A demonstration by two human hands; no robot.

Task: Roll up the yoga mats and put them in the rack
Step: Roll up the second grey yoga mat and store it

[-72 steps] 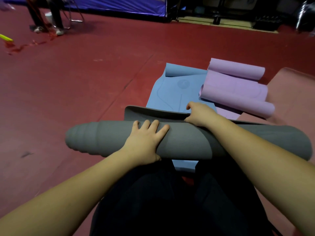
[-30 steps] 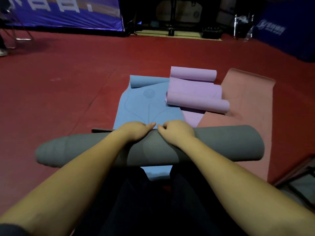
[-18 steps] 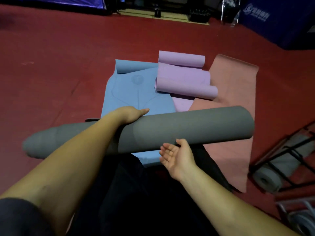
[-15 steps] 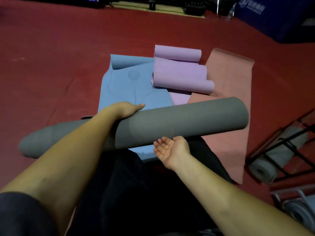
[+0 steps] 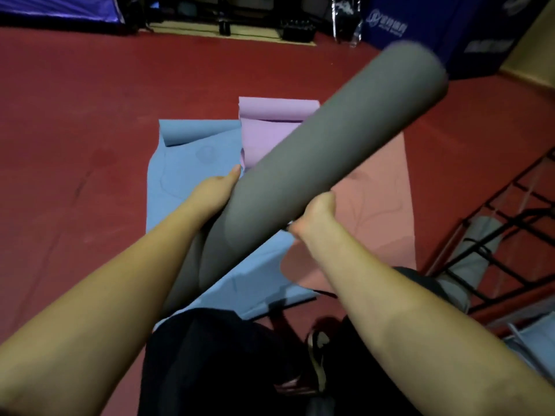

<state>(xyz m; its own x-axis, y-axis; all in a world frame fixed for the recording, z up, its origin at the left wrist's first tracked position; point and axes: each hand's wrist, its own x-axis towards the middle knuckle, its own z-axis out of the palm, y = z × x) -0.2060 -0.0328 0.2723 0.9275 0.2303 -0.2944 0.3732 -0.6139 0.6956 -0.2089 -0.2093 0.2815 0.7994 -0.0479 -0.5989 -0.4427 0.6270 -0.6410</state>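
I hold a rolled grey yoga mat (image 5: 315, 157) off the floor, tilted with its far end up to the right. My left hand (image 5: 214, 189) grips its left side and my right hand (image 5: 315, 217) grips it from underneath near the middle. Below it lie a blue mat (image 5: 186, 163) spread flat with a curled far end, a partly rolled purple mat (image 5: 267, 124) and a flat pink mat (image 5: 378, 205). A black wire rack (image 5: 507, 232) stands at the right with a rolled grey mat (image 5: 471, 259) inside it.
The floor (image 5: 75, 130) is dark red. Blue banners (image 5: 420, 28) and dark equipment line the far wall. My dark trousers and a shoe (image 5: 318, 358) show at the bottom. Another pale rolled mat (image 5: 537, 334) lies at the lower right edge.
The grey roll went from lying level in front of me to lifted and tilted steeply up to the right. My right hand, open under it before, now grips it. The view turned toward the rack.
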